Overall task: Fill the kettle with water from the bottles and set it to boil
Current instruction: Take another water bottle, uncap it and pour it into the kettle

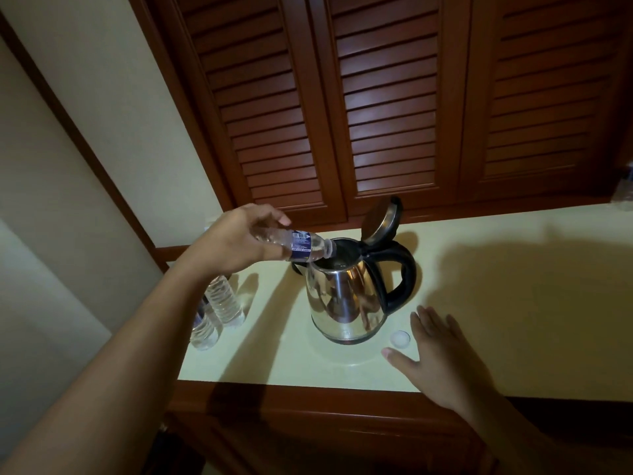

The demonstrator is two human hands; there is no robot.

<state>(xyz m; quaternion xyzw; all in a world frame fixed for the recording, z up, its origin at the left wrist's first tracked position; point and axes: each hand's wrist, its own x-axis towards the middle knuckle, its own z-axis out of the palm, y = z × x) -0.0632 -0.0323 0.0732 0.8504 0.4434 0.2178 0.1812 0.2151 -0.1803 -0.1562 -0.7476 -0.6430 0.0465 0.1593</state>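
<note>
A: Status?

B: Pouring. Two spare bottles [226,303] are standing at the left end of the counter [274,354], looking full. My left hand [236,245] is gripping the open bottle [301,246] and tilting it, neck sitting at the kettle [346,303] mouth.

A: Kettle?

B: Sitting mid-counter, lid [380,222] standing open. Water level inside isn't showing. The cap [400,338] is lying just right of it. My right hand [442,351] is lying flat beside the cap, fingers straight, holding nothing.

A: Remaining?

B: I'm judging it early. Finishing this bottle, emptying the spares, closing the lid, switching on.
</note>
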